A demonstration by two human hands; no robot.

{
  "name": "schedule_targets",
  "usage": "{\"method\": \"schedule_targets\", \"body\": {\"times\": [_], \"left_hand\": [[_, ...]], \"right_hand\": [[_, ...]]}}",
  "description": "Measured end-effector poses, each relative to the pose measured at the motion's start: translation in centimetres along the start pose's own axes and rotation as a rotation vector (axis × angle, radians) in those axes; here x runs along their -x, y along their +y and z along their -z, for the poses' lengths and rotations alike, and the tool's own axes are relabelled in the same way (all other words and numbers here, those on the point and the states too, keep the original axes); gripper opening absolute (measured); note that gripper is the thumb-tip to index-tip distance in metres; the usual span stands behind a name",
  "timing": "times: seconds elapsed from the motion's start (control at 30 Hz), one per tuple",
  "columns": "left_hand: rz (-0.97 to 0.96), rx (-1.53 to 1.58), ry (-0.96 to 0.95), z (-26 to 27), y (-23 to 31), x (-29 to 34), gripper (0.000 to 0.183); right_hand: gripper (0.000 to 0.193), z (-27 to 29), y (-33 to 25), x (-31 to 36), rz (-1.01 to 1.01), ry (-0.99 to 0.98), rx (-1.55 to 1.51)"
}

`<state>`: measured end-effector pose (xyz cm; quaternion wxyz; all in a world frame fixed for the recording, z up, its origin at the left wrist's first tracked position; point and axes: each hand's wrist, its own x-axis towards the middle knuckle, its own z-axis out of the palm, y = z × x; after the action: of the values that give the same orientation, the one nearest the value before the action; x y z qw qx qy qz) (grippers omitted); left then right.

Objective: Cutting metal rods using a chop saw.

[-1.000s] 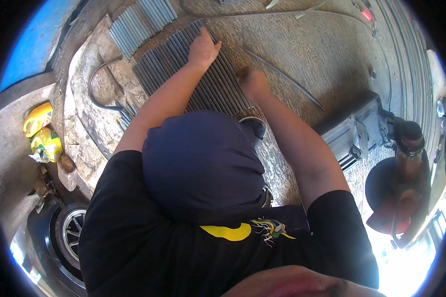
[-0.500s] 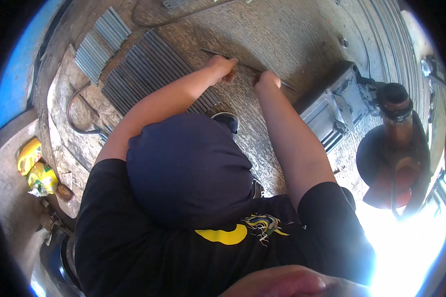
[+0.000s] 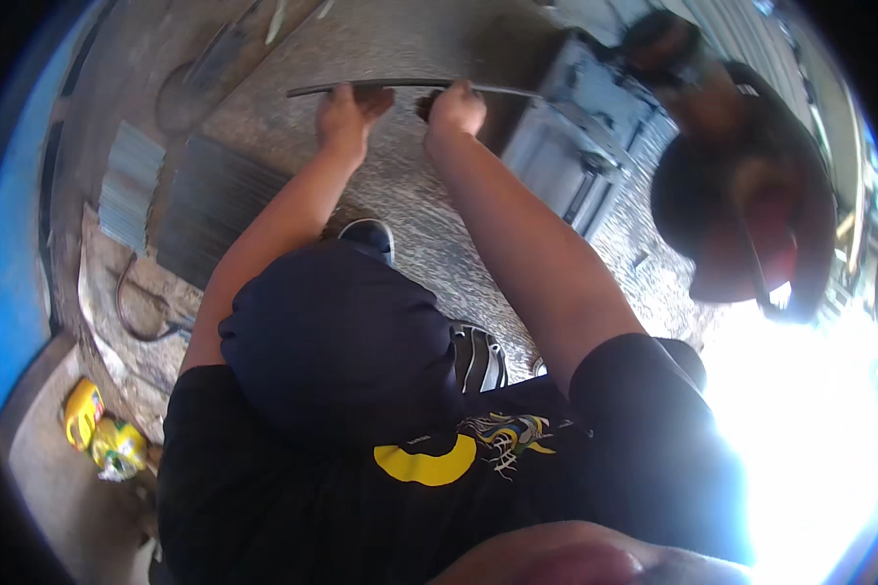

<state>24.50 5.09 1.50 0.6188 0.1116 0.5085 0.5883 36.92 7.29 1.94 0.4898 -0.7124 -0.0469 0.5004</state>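
Two yellow bottles (image 3: 99, 434) with green labels sit at the lower left, by the wall. Both hands are closed on one long thin metal strip (image 3: 410, 86), held up over the gravel ground: left hand (image 3: 344, 115), right hand (image 3: 456, 107). Two ribbed metal panels (image 3: 180, 200) lie on the left.

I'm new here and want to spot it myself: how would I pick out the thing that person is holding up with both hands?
Start at the rough grey ground ahead of the person in the black shirt and follow the two bare arms upward. The left hand and right hand grip a thin dark metal strip between them. Unlike the ribbed sheets lying flat at left, it is one slim, slightly bowed bar held off the ground.
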Motion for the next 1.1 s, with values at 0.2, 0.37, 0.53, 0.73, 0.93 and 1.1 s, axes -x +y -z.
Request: {"method": "schedule_targets", "body": {"times": [0.2,0.37,0.53,0.73,0.93,1.1], "left_hand": [[-0.264,-0.278,-0.284,-7.0,4.4,4.9,0.03],[-0.345,-0.458,-0.365,-12.7,9.9,11.0,0.03],[-0.38,-0.714,-0.382,-17.0,14.3,16.3,0.038],[-0.358,-0.926,-0.307,-21.5,11.2,20.9,0.044],[-0.264,-1.017,-0.291,-23.2,8.0,22.7,0.045],[-0.268,-0.892,-0.241,-22.8,5.9,19.8,0.046]], "right_hand": [[0.03,6.0,-8.2,3.3,-0.196,-0.215,-0.296],[0.027,10.6,-12.2,8.7,-0.297,-0.404,-0.457],[0.026,14.9,-12.1,13.7,-0.251,-0.507,-0.491],[0.04,18.6,-13.7,13.0,-0.298,-0.56,-0.492],[0.03,21.0,-13.4,8.6,-0.36,-0.463,-0.684],[0.027,20.1,-12.4,6.5,-0.272,-0.47,-0.65]]}}
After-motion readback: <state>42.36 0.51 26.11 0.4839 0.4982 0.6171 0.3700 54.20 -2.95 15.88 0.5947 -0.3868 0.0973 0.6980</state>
